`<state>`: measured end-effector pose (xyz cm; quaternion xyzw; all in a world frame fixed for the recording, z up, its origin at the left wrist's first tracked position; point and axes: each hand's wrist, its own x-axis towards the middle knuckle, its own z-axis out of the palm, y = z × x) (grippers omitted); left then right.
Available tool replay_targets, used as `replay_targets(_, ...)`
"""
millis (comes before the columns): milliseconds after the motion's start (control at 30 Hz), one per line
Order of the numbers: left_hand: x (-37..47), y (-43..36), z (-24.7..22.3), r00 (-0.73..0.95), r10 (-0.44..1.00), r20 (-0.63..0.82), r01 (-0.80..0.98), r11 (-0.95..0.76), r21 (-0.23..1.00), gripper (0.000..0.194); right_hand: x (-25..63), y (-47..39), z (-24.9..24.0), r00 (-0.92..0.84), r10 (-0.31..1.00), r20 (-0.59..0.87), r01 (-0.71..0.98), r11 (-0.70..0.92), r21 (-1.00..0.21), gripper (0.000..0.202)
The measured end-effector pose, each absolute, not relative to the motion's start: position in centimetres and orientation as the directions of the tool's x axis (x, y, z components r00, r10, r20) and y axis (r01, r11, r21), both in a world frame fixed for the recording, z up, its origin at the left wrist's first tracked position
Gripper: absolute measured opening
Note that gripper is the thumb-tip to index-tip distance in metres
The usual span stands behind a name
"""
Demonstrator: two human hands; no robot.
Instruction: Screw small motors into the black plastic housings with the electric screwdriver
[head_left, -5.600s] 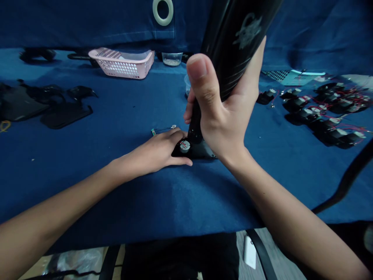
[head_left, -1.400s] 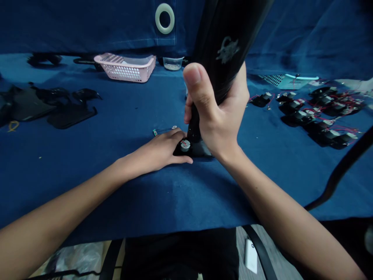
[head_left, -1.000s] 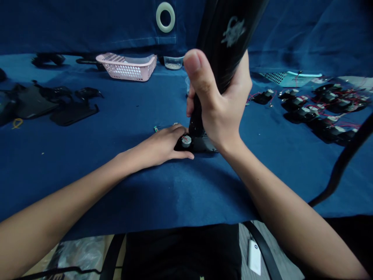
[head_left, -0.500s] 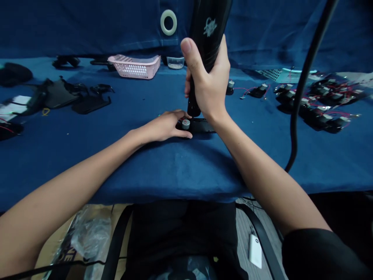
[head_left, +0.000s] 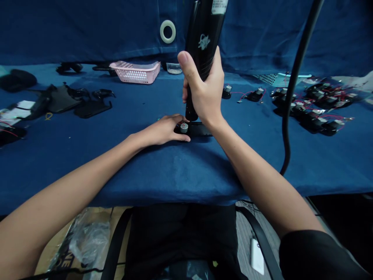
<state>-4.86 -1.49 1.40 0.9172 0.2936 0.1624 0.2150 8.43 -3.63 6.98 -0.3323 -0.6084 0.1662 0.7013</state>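
My right hand (head_left: 204, 87) is wrapped round a long black power tool (head_left: 203, 46), held nearly upright with its narrow end down. That end meets or hovers just over a black part (head_left: 201, 129) lying flat on the blue cloth; contact cannot be made out. A small round silver motor (head_left: 183, 127) sits on the left end of the part. Around this end, thumb in front and fingers behind, my left hand (head_left: 169, 130) grips the part.
A pink basket (head_left: 136, 73) and a small clear container (head_left: 174, 69) stand at the back. Black pieces (head_left: 91, 107) lie left. Several black parts with motors and red wires (head_left: 317, 116) lie right, near a teal basket (head_left: 279, 79). A black cable (head_left: 288, 112) hangs at right.
The view has shifted slightly, so the scene sits a little lower. Both hands keep their hold, and the tool stays over the same part, tilted much as before.
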Motion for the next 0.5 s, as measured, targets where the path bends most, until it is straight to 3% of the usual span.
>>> replay_targets(500,-4.81,-1.44,1.44,0.767,0.62,0.165,0.481,-0.726,0.492,0.055,8.27,-3.8,7.02,0.201,0.628,0.752,0.182,0.73,-0.659,0.041)
